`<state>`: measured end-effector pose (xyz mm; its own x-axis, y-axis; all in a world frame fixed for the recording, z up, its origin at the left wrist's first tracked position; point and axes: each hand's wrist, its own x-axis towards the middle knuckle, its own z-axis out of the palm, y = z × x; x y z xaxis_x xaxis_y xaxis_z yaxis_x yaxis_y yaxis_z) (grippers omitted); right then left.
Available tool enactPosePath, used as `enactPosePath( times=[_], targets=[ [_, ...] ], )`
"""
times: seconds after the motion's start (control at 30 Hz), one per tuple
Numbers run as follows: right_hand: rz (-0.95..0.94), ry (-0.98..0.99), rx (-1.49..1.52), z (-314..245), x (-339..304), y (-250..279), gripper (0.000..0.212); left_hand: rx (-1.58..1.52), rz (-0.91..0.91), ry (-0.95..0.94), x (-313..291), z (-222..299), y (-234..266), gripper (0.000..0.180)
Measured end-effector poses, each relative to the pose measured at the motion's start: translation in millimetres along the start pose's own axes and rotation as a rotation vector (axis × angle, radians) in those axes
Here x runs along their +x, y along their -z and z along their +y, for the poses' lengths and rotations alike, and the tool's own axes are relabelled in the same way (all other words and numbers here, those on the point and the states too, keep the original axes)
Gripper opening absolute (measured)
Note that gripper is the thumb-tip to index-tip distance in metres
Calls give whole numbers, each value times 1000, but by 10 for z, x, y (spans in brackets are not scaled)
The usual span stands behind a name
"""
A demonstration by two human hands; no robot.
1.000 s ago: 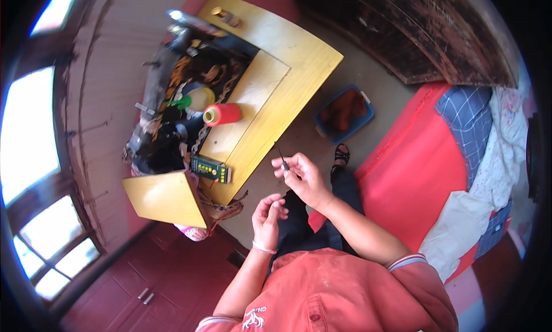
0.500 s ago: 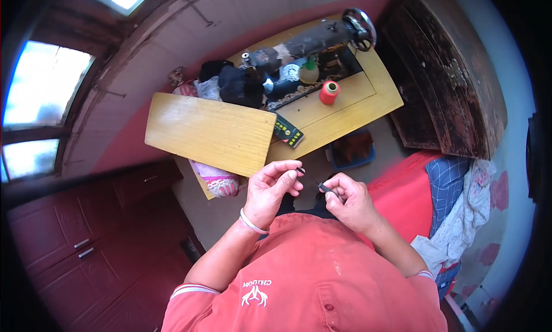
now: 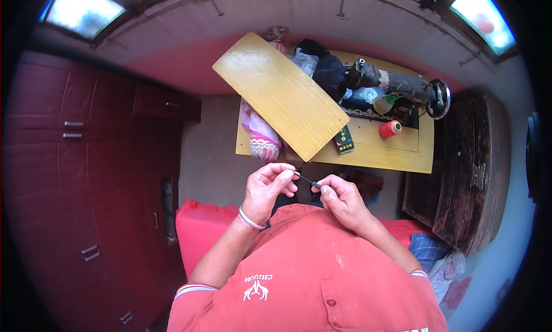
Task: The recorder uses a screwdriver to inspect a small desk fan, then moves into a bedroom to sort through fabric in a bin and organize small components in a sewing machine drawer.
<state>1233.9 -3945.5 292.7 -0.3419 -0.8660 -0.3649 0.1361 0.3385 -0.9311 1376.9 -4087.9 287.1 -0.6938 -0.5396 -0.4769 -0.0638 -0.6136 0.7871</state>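
Note:
My left hand (image 3: 267, 191) and my right hand (image 3: 344, 201) are raised in front of my chest, a short way apart. Thumb and fingers of the right pinch the thick black end of a thin dark rod (image 3: 305, 179). Its slim part reaches across to the left fingertips, which are pinched together at its far end. Whether the left holds a separate small black piece is too small to tell. Beyond the hands stands a yellow wooden table (image 3: 368, 155) with a black sewing machine (image 3: 402, 84) and a red thread spool (image 3: 390, 129).
A loose yellow board (image 3: 282, 96) lies slantwise over the table's left part, beside a dark green box (image 3: 344, 140) and pink cloth (image 3: 263, 135). Dark red cabinets (image 3: 86, 176) line the left. An old wooden cabinet (image 3: 460, 171) stands at right; red-covered furniture (image 3: 198, 228) is close behind me.
The view has turned, so the table now lies further right. My hands were apart with a gap between small black pieces; now the thin rod spans from one hand to the other.

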Motion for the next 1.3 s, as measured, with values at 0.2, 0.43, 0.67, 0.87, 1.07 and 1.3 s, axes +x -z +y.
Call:
enactPosePath(
  times=[0.2, 0.43, 0.67, 0.87, 1.07, 1.3],
  targets=[
    [-406, -18, -87, -42, 59, -66, 25, 60, 332, -127, -494, -121, 3, 16],
    [-687, -142, 37, -174, 83, -425, 33, -195, 622, -271, -1057, -125, 207, 17],
    [-852, -130, -79, -264, 193, -1158, 34, -127, 686, -335, -1607, -156, 645, 19],
    [-889, -30, -236, -301, 329, -2022, 32, -64, 742, -422, -1835, -121, 1445, 14],
    [-1012, 14, -354, -347, 566, -3133, 27, -78, 912, -462, -2122, -61, 2349, 13],
    [-1104, -259, -249, -371, 869, -4108, 31, -346, 1084, -578, -2600, 30, 3349, 14]
  ],
)
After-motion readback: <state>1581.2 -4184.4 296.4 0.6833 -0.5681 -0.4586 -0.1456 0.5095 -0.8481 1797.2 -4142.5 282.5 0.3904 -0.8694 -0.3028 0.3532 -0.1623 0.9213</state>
